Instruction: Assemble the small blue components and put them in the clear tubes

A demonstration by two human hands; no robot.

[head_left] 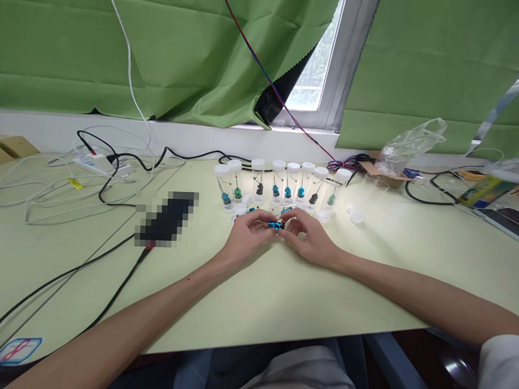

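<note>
Between the fingertips of both hands is a small shiny blue and black part (276,225), held just above the table. My left hand (246,232) pinches its left side. The fingers of my right hand (309,239) close on its right end. Just behind the hands, more small blue pieces (287,209) lie on the table, partly hidden by the fingers. Beyond them stands a row of several clear tubes with white caps, such as one tube (257,180) with a dark piece and a thin wire inside. Others contain blue or green pieces.
A pixelated dark object (167,219) with a black cable lies to the left. White cables and a power strip (103,163) are at the back left. Uncapped clear tubes (368,190), a cardboard box (385,177) and a plastic bag (408,148) are at the right.
</note>
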